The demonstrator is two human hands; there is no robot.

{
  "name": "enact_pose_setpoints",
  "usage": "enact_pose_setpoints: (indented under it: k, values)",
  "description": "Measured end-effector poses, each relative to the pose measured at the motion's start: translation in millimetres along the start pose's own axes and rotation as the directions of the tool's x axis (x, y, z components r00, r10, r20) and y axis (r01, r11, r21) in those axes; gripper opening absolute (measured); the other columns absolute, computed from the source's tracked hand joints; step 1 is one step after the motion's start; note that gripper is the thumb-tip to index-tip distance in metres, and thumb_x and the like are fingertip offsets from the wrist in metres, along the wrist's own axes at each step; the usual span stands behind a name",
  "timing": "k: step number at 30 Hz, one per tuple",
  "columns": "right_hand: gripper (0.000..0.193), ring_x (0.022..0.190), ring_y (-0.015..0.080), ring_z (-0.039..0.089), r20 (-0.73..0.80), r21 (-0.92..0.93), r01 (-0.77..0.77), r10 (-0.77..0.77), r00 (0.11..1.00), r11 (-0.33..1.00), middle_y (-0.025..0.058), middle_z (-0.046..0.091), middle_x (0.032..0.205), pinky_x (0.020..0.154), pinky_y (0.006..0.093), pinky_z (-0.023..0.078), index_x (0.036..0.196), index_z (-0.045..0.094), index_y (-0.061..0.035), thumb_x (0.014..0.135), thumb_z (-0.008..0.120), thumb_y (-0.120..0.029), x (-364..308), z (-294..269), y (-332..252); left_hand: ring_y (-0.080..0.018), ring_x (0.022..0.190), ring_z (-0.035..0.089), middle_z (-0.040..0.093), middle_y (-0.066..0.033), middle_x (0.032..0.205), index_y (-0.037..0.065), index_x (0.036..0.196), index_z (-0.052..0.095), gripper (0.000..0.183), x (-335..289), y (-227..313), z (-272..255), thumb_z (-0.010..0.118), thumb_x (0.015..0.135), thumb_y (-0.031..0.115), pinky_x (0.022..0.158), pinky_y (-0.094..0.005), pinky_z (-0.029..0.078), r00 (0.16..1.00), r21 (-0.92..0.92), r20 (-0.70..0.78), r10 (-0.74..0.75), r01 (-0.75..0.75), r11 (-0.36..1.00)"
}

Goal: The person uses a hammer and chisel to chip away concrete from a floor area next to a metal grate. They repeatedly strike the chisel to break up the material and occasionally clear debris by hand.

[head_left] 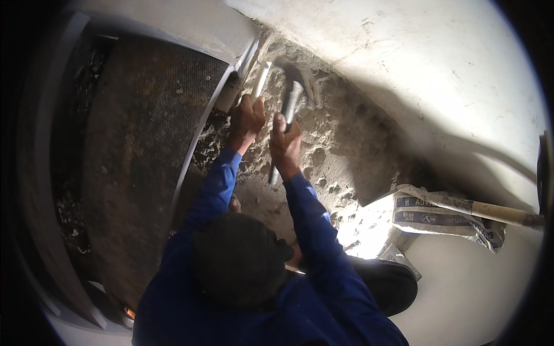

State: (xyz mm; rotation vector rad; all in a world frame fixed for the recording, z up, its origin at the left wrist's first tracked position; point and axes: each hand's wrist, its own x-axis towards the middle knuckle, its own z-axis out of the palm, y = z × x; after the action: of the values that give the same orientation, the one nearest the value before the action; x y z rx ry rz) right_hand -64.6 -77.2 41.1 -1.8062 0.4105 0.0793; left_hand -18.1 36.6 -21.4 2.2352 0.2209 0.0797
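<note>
My left hand [247, 122] is closed round a pale, straight rod [261, 79] whose upper end points toward the wall corner. Whether it is a chisel or a length of tube I cannot tell. Just to its right, my right hand [285, 144] grips a hammer [292, 98] with a shiny metal neck. The hammer's dark head is smeared by motion, beside the rod's upper end, and its handle butt sticks out below my fist. Rough, pitted ground [329, 144] of grey-brown rubble or mortar lies under both hands.
A large, stained perforated panel [153, 132] with a pale curved edge stands left. A white wall [415, 52] runs along the upper right. At the right lie a printed cement bag [430, 219], a long wooden handle [499, 212] and a black shoe [389, 285].
</note>
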Motion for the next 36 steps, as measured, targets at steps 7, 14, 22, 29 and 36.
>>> enact_pose_setpoints:
  k: [7,14,22,29,36]
  values:
    - [0.056,0.047,0.008,0.044,-0.042,0.088,-0.02,0.023,0.999,0.996,-0.0005,0.048,0.058,0.043,0.0269,0.036,0.081,0.054,-0.0053,0.095,0.054,-0.059,9.6,-3.8,8.9,-0.048,0.075,0.065,0.064,-0.0288,0.075,-0.002,0.089,0.058,0.039,1.3,18.8,2.1,0.054,0.096,0.036,0.062,-0.0523,0.049,0.988,-0.261,0.035,-0.149,0.153,0.953]
    - [0.063,0.062,0.011,0.042,-0.027,0.147,-0.071,0.076,0.997,0.987,0.0012,0.045,0.062,0.054,0.034,0.037,0.079,0.054,0.0004,0.095,0.053,-0.061,-7.8,-8.9,10.4,-0.0483,0.075,0.065,0.065,-0.0274,0.075,0.002,0.093,0.056,0.036,-2.7,13.9,-1.8,0.052,0.097,0.037,0.061,-0.0545,0.05,0.993,0.032,0.056,-0.101,0.099,0.995]
    - [0.063,0.06,0.0093,0.041,0.001,0.13,-0.078,0.079,0.997,0.988,-0.0009,0.045,0.062,0.052,0.0319,0.035,0.079,0.054,-0.0014,0.095,0.053,-0.062,-7.4,-12.7,3.6,-0.0455,0.074,0.066,0.065,-0.0257,0.073,0.001,0.093,0.056,0.033,-0.7,11.7,-3.9,0.058,0.096,0.034,0.06,-0.0509,0.05,0.993,0.107,0.059,-0.097,0.091,0.99]
    - [0.063,0.055,0.0088,0.042,-0.032,0.224,0.007,0.001,0.999,0.974,-0.0012,0.046,0.061,0.049,0.0298,0.035,0.081,0.054,-0.0025,0.095,0.051,-0.063,-6.7,-4.6,-1.3,-0.0459,0.073,0.066,0.065,-0.0262,0.074,0.001,0.091,0.055,0.039,-3.0,11.0,-4.6,0.055,0.096,0.039,0.06,-0.0514,0.051,0.997,0.13,0.05,-0.062,0.055,0.99]
    - [0.06,0.059,0.0122,0.044,0.042,0.082,-0.117,0.114,0.993,0.99,0.0028,0.047,0.062,0.051,0.0348,0.036,0.082,0.056,0.0011,0.096,0.055,-0.057,13.3,-4.8,6.7,-0.0478,0.073,0.065,0.066,-0.0269,0.074,0.001,0.093,0.057,0.034,-0.8,16.6,-2.4,0.054,0.097,0.035,0.061,-0.0536,0.052,0.988,0.108,0.046,-0.146,0.141,0.984]
